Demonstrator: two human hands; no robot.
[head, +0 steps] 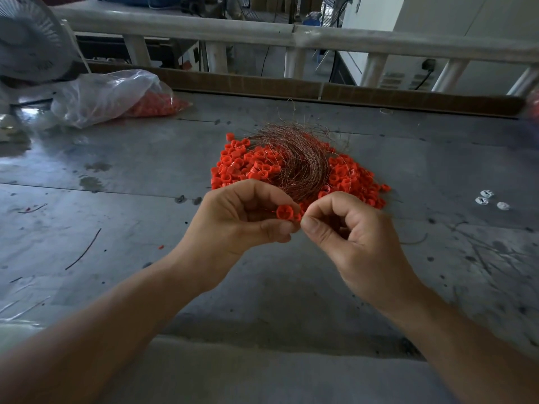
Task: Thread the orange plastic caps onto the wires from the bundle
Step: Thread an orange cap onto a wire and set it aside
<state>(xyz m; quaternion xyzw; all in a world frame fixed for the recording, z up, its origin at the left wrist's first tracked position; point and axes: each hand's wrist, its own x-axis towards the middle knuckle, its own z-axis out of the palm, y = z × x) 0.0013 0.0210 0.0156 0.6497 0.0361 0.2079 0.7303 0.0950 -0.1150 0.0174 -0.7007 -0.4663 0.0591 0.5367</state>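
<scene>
Orange cap [284, 212] is pinched between thumb and fingertips of my left hand [242, 220], its open face turned toward the head camera, just in front of the cap pile [248, 164] and wire bundle [297, 161] on the table [116, 170]. My right hand [350, 234] is curled, thumb pressed to forefinger, immediately right of the cap and almost touching it. I judge it holds a wire, too fine to see, so the feed runs right to left into the bore.
</scene>
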